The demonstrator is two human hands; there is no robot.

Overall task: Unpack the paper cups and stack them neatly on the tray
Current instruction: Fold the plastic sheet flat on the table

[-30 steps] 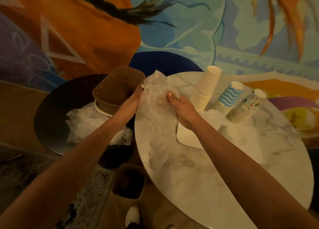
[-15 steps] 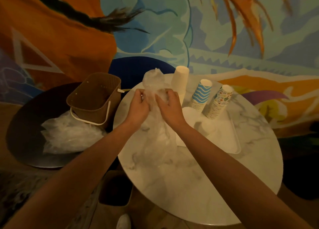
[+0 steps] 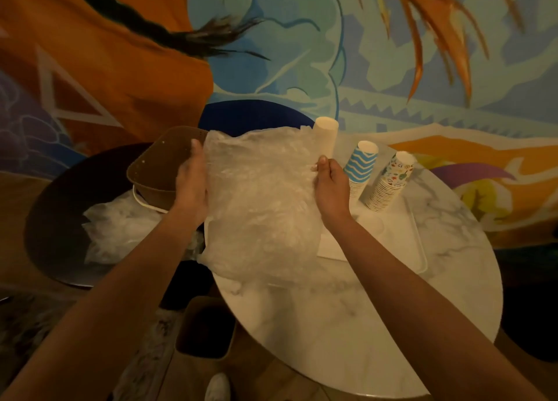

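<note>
A clear plastic wrapper (image 3: 259, 201) hangs spread wide over the left side of the marble table, held up between both hands. My left hand (image 3: 191, 183) grips its left edge and my right hand (image 3: 330, 183) pinches its right edge. Behind it, three stacks of paper cups stand upside down on the white tray (image 3: 416, 246): a plain cream stack (image 3: 326, 135), a blue-and-white wavy stack (image 3: 360, 166) and a stack with small coloured prints (image 3: 392, 180). The wrapper hides the tray's left part.
A brown perforated basket (image 3: 157, 165) with a white handle sits on a dark round table (image 3: 54, 213) to the left, with crumpled clear plastic (image 3: 120, 228) beside it. A brown bin (image 3: 205, 328) stands on the floor below the marble table (image 3: 377, 325).
My hands have moved apart and pulled the bunched wrapper out into a wide flat sheet. The three cup stacks have stayed where they were.
</note>
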